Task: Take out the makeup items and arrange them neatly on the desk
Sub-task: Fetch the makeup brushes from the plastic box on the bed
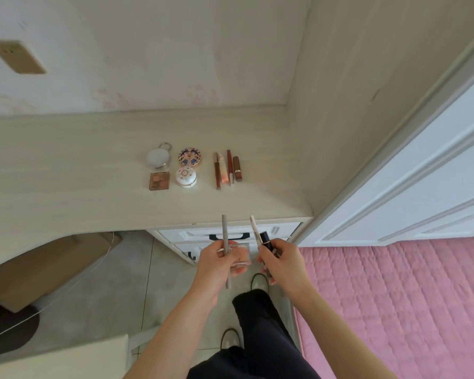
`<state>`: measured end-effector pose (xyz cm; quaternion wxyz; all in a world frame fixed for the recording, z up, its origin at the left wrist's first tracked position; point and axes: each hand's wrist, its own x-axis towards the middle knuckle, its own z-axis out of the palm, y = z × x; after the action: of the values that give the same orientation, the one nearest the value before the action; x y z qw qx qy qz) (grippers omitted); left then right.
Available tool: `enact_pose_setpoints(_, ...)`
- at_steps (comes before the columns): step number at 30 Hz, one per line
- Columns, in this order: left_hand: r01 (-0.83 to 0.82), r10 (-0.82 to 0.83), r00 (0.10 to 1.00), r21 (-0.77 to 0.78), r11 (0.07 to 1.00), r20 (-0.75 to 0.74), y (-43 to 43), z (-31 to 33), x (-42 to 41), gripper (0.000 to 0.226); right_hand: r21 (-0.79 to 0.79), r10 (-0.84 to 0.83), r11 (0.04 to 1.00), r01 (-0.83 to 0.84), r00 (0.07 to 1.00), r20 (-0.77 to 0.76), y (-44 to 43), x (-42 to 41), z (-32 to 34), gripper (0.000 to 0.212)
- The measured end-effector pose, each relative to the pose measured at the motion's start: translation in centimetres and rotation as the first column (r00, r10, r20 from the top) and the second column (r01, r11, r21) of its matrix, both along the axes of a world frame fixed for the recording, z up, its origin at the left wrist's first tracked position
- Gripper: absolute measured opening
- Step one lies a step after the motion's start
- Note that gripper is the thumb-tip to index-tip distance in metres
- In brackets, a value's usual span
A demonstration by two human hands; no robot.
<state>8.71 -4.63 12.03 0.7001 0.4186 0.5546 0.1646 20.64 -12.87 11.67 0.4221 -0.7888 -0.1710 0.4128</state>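
Currently desk (66, 160) holds four compacts (190, 158), four sticks (229, 166); left hand (216, 262) and right hand (281, 258) grip two items (225, 233) each.

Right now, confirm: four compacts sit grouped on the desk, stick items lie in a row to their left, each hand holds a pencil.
Wrong side: the head view shows the stick items in a row to the right of the compacts on the desk. The left hand grips a grey pencil, the right hand a white pencil.
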Motion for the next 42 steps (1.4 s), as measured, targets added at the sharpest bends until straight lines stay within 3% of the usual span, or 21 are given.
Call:
enact_pose_setpoints(13, 0.053, -0.048, 0.991, 0.037, 0.998, -0.124, 9.9, -3.0, 12.4, 0.012, -0.101, 0.046, 0.994, -0.047, 0.999, -0.009, 9.7, 10.6, -2.0, 0.013)
enact_pose_setpoints(20, 0.200, -0.143, 0.937, 0.152, 0.968, -0.320, 13.4, -5.3, 16.1, 0.012, -0.159, -0.025, 0.987, 0.021, 0.999, -0.024, 13.2, 13.7, -3.9, 0.013)
enact_pose_setpoints(23, 0.289, -0.186, 0.884, 0.189, 0.938, -0.430, 14.5, -5.7, 17.0, 0.023, -0.174, -0.046, 0.984, 0.043, 0.999, -0.010, 14.6, 14.7, -4.7, 0.011)
enact_pose_setpoints(30, 0.381, -0.252, 0.842, 0.193, 0.904, -0.477, 16.6, -7.6, 18.6, 0.023, -0.224, -0.061, 0.973, 0.062, 0.998, 0.011, 17.4, 15.8, -6.0, 0.012)
enact_pose_setpoints(35, 0.338, -0.198, 0.848, 0.215, 0.916, -0.492, 17.2, -8.0, 19.1, 0.026, -0.273, -0.036, 0.961, 0.050, 0.998, 0.055, 18.9, 16.3, -6.9, 0.008)
enact_pose_setpoints(42, 0.318, -0.163, 0.843, 0.232, 0.919, -0.512, 17.1, -7.4, 19.7, 0.011, -0.328, 0.036, 0.944, 0.010, 0.990, 0.134, 20.6, 16.6, -7.6, 0.010)
